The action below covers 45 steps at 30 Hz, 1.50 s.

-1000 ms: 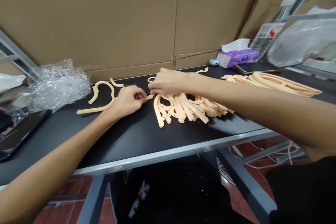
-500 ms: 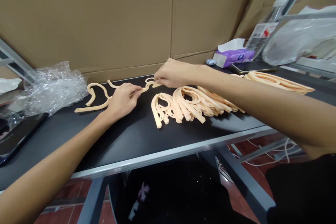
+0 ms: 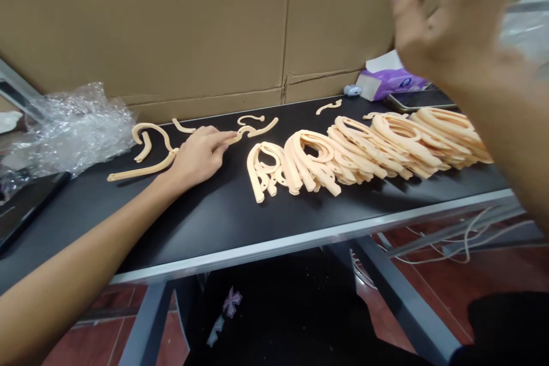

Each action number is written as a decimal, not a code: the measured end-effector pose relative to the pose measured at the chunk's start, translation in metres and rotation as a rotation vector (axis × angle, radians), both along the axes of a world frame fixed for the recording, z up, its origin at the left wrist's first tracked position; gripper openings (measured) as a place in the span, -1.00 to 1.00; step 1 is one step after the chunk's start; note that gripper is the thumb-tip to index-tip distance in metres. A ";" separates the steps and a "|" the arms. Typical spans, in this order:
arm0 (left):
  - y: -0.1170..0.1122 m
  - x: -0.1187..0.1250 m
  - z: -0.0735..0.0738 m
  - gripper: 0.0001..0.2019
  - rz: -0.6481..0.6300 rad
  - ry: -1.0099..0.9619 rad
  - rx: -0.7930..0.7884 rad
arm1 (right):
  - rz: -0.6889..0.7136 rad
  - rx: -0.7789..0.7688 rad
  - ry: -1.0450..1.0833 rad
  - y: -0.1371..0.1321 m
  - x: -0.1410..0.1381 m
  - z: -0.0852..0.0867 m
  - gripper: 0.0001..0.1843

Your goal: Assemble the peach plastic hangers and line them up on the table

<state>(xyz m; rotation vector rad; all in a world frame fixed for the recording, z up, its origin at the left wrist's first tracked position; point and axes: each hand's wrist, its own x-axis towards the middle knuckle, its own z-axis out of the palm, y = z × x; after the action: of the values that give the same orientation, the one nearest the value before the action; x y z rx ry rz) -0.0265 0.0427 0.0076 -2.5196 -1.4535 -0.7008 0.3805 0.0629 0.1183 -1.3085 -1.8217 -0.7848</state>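
Note:
My left hand (image 3: pixel 198 153) rests on the black table (image 3: pixel 206 223), its fingertips touching a small curved peach plastic strip (image 3: pixel 253 130). The fingers lie stretched and hold nothing. My right hand (image 3: pixel 454 17) is raised high near the camera, blurred, with fingers spread and nothing in them. A long row of overlapping peach horseshoe-shaped plastic pieces (image 3: pixel 364 151) runs across the table to the right of the left hand. Trimmed peach offcuts (image 3: pixel 146 151) lie to the left of that hand.
Crumpled clear plastic wrap (image 3: pixel 72 128) sits at the back left, by a dark tray (image 3: pixel 26 206). A purple tissue pack (image 3: pixel 388 81) and a phone (image 3: pixel 418 100) lie at the back right. A cardboard wall (image 3: pixel 171 28) stands behind the table. Cables (image 3: pixel 450 243) hang below the table's right.
My right hand let go of the small strip and lifted up toward the camera. My left hand flattened beside the strip. The view shifted, showing more of the row.

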 end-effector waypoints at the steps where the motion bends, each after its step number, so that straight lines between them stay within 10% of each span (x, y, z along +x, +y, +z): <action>1: 0.000 0.000 -0.001 -0.57 0.006 0.014 -0.013 | 0.000 -0.107 -0.065 0.005 0.002 -0.003 -0.24; 5: 0.001 -0.001 -0.003 -0.56 0.022 0.048 -0.046 | -0.282 -0.771 -0.203 0.036 0.009 -0.013 -0.53; 10: 0.002 -0.001 -0.005 -0.58 0.044 0.041 -0.078 | -0.442 -1.146 -0.347 0.055 0.022 -0.029 -0.57; 32: -0.004 0.003 -0.002 -0.59 0.030 0.008 -0.095 | -0.234 -1.027 -0.336 0.074 0.013 -0.064 -0.77; 45: -0.002 0.002 -0.001 -0.61 -0.019 0.013 -0.081 | -0.060 -0.735 -0.179 0.054 -0.032 -0.022 -0.86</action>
<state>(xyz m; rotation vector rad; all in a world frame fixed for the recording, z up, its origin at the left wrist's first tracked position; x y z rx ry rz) -0.0245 0.0407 0.0069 -2.5959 -1.4849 -0.6394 0.3487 0.1167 0.0966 -1.7889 -2.3399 -0.2523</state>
